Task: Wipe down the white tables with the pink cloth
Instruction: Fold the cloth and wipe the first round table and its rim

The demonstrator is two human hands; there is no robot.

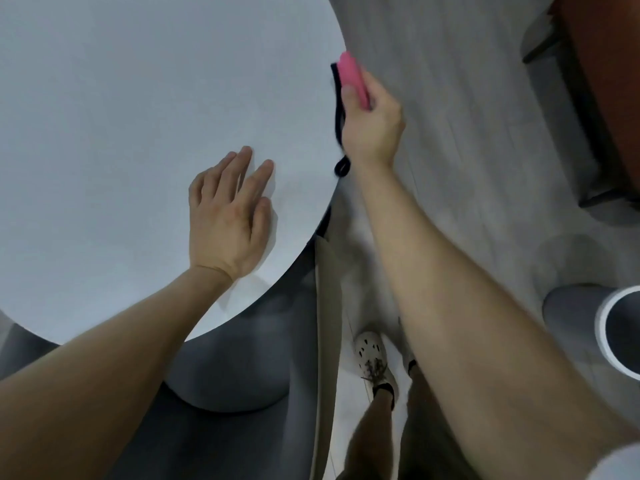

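Right hand (372, 128) grips pink cloth (353, 77) at table (121, 98) edge — left hand (227, 216) flat

Left hand (227, 216) flat, fingers (242, 162) straight; right hand (372, 129) tight around pink cloth (353, 77).

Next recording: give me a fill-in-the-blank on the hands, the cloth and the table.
The right hand grips a ____ cloth.
The left hand lies flat on the ____ table, holding nothing.
The cloth is at the table's ____, not its middle.
Missing: pink; white; edge.
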